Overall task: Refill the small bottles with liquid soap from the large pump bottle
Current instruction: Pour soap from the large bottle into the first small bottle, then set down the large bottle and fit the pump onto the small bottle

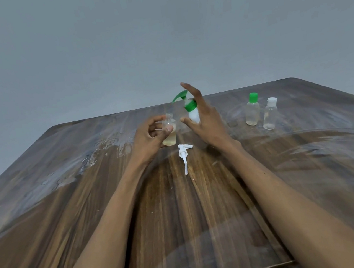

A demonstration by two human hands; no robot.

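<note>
Hands point(149, 135) point(205, 116) grip open bottle point(169, 130), pump bottle point(191, 111).

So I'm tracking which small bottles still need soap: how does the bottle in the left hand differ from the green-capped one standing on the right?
The bottle in the left hand has no cap, its neck open; the green-capped bottle is closed. The first is gripped by the left hand; the second stands free on the table. The held one shows more yellowish liquid, the capped one only a thin layer. Both are small, clear and upright.
</note>
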